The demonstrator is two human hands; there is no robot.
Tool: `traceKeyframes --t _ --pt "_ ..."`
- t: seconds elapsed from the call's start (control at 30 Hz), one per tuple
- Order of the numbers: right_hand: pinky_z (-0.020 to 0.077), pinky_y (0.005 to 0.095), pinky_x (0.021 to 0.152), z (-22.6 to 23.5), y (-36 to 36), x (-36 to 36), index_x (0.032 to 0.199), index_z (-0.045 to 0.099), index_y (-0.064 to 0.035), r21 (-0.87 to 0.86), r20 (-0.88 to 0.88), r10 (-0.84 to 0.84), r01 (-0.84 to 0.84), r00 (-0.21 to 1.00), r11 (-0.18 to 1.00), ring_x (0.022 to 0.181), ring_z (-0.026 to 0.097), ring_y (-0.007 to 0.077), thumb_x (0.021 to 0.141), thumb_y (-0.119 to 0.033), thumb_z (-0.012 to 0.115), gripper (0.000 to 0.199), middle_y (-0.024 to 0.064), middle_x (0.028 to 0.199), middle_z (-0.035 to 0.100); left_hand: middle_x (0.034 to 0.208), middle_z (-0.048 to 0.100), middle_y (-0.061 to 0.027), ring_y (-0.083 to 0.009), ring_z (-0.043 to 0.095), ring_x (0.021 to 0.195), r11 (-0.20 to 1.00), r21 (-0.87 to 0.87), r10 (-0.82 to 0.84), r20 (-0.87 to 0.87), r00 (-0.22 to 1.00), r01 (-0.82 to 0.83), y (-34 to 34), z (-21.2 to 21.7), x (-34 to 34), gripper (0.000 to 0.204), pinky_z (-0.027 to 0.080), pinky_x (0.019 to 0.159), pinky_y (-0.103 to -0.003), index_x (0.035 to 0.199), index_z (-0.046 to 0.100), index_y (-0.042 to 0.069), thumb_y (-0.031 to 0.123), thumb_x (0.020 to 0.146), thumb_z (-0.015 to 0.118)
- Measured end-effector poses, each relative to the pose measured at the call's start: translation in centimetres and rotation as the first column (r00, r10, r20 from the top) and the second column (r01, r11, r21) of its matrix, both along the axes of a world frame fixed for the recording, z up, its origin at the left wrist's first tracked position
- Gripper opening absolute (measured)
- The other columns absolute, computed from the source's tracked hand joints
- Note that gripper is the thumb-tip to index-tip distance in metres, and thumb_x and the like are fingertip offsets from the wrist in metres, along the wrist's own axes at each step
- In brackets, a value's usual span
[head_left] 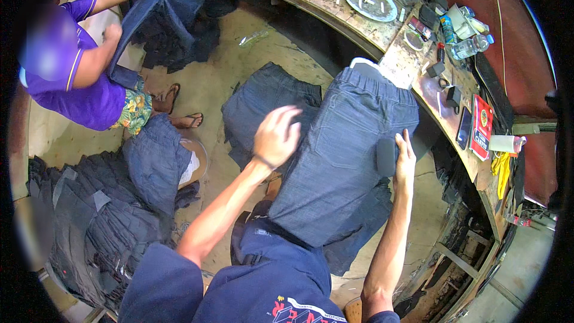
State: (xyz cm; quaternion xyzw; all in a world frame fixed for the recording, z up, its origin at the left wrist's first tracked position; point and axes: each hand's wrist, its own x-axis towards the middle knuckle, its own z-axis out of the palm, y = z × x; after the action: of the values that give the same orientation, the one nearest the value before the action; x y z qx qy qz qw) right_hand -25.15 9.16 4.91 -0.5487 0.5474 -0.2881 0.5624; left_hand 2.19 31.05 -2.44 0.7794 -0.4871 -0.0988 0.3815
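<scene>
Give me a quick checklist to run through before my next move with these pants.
1. Block in right hand: ok.
2. Left hand steadying the pants: not ok, it appears off them, to their left.
3. Board at the waistband: ok, its white end shows beyond.
4. Block pressed against the pants: cannot tell.
5. Co-worker clear of the pants: ok, off to the left.

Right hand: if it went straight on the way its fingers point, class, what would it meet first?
The right hand would probably meet the dark denim garment first, near its gathered waistband, though depth there is unclear.
</scene>
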Motion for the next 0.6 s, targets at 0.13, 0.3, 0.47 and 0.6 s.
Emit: traceKeyframes --t 0.13,0.3,0.47,0.6 --pt "0.0381 0.0361 0.123 -3.0 -2.6 0.0 0.164 0.044 0.0035 -0.016 -0.083 -0.051 0.05 0.995 0.999 0.145 0.054 0.0264 0.099 -0.038 0.081 0.086 0.0269 0.156 0.059 0.173 0.037 -0.0199 -0.0363 0.031 0.162 0.911 0.166 -0.407 0.22 0.887 0.377 -12.6 4.5 -3.6 0.089 0.015 0.13 -0.068 0.164 0.045 0.011 0.066 0.097 0.064" --pt "0.0435 0.0401 0.12 -2.7 -8.6 2.4 0.159 0.048 0.0089 -0.18 -0.109 -0.079 0.059 0.991 0.982 0.14 0.061 0.0348 0.093 -0.045 0.084 0.093 0.0329 0.148 0.063 0.18 0.025 -0.0173 -0.0348 0.017 0.168 0.902 0.271 -0.422 0.382 0.822 0.337 -20.8 3.4 -2.9 0.111 0.002 0.13 -0.074 0.172 0.032 0.014 0.085 0.09 0.057" --pt "0.0552 0.0492 0.106 5.6 -0.7 7.3 0.135 0.064 0.0136 -0.661 -0.268 -0.271 0.029 0.925 0.749 0.121 0.07 0.0488 0.084 -0.047 0.092 0.084 0.0373 0.127 0.071 0.125 0.066 -0.0095 -0.0324 0.057 0.133 0.862 0.09 -0.486 0.428 0.762 0.5 -23.0 2.2 -1.6 0.072 0.038 0.116 -0.059 0.112 0.072 0.011 0.077 0.083 0.075" --pt "0.0556 0.0439 0.077 3.4 9.5 8.7 0.106 0.07 -0.0033 -0.782 -0.507 0.115 -0.512 0.854 0.356 0.086 0.066 0.033 0.073 -0.039 0.098 0.057 0.0126 0.092 0.066 0.073 0.072 -0.0087 -0.028 0.074 0.08 0.847 0.087 -0.506 0.432 0.746 0.524 -25.0 2.9 -1.7 0.077 0.049 0.082 -0.045 0.071 0.072 0.012 0.087 0.084 0.065"
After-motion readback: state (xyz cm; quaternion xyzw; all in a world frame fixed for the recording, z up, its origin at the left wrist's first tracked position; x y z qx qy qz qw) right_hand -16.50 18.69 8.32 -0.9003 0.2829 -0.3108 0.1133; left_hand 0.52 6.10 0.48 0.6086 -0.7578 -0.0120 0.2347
